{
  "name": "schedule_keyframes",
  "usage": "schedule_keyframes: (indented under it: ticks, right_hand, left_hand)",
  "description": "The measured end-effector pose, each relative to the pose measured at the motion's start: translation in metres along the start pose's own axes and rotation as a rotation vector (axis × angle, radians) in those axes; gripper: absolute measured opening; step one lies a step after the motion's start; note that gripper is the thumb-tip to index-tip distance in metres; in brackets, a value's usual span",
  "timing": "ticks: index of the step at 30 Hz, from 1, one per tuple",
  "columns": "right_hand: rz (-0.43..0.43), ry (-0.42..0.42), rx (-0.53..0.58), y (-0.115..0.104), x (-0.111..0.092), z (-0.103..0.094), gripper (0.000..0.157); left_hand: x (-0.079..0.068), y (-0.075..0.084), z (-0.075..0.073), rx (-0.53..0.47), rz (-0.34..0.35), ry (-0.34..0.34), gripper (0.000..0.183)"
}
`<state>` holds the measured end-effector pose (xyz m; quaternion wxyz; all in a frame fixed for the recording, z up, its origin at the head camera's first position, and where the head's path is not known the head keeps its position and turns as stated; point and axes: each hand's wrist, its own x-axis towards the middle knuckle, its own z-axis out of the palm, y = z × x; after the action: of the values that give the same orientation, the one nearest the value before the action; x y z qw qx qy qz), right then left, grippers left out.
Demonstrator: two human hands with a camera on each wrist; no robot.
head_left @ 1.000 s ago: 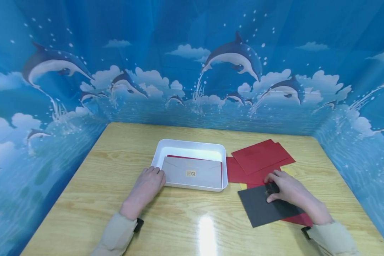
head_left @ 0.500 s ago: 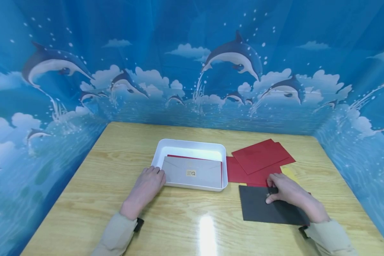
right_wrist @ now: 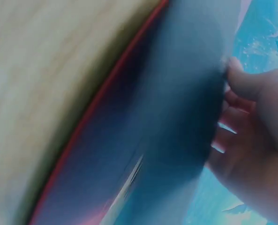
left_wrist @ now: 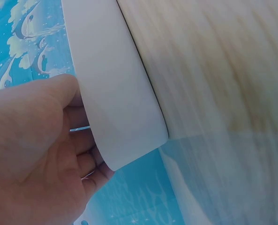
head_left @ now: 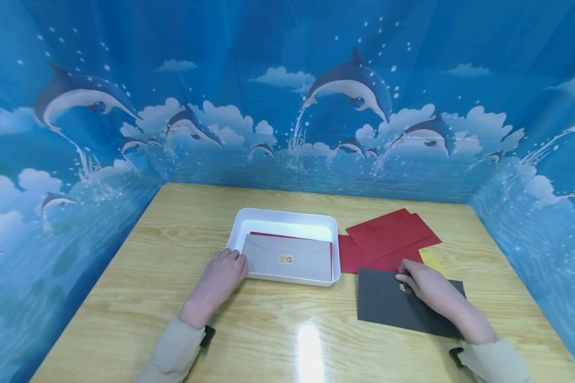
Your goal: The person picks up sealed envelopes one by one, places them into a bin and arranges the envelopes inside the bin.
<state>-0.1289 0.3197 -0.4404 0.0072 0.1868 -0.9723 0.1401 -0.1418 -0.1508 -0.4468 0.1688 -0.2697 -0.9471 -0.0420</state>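
In the head view my left hand [head_left: 223, 274] grips the left rim of a white tray [head_left: 287, 215]. The left wrist view has its fingers hooked over the wall of the tray [left_wrist: 113, 84]. Inside the tray a grey envelope [head_left: 268, 260] with a small gold label lies over a red one, of which only edges show. To the right, my right hand [head_left: 433, 290] pinches the far edge of a black envelope [head_left: 380, 298] bearing a small gold mark. In the right wrist view the thumb lies at the edge of the blurred black envelope [right_wrist: 176, 93], with a red edge beneath it.
Several red envelopes [head_left: 388, 234] overlap behind the black one, right beside the tray. A yellow piece [head_left: 433, 261] peeks out near the right hand. Everything sits on a wooden table [head_left: 249, 340], with a blue dolphin curtain [head_left: 268, 175] round its back and sides.
The black envelope has turned clockwise and shifted slightly toward the back, covering more of the red ones. My right thumb has moved up to its far edge. The left hand and tray stay still.
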Motion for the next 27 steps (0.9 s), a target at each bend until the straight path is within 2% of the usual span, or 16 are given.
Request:
schedule_keyframes:
  ticks: [3,10,17,27]
  right_hand:
    - [-0.019,0.045,-0.035,-0.004,0.001,0.001,0.023]
    - [-0.105,0.243,-0.159,-0.01,0.002,-0.001,0.031]
    - [-0.203,0.423,-0.267,-0.014,0.01,-0.01,0.025]
    - [-0.249,0.519,-0.271,-0.024,0.022,-0.026,0.02]
  left_hand:
    - [0.0,0.0,0.0,0.004,0.001,0.0,0.013]
    - [0.0,0.0,0.001,-0.004,-0.011,-0.012,0.013]
    - [0.001,-0.001,0.002,-0.003,-0.007,0.0,0.013]
    - [0.0,-0.001,0.001,-0.024,-0.021,0.006,0.017]
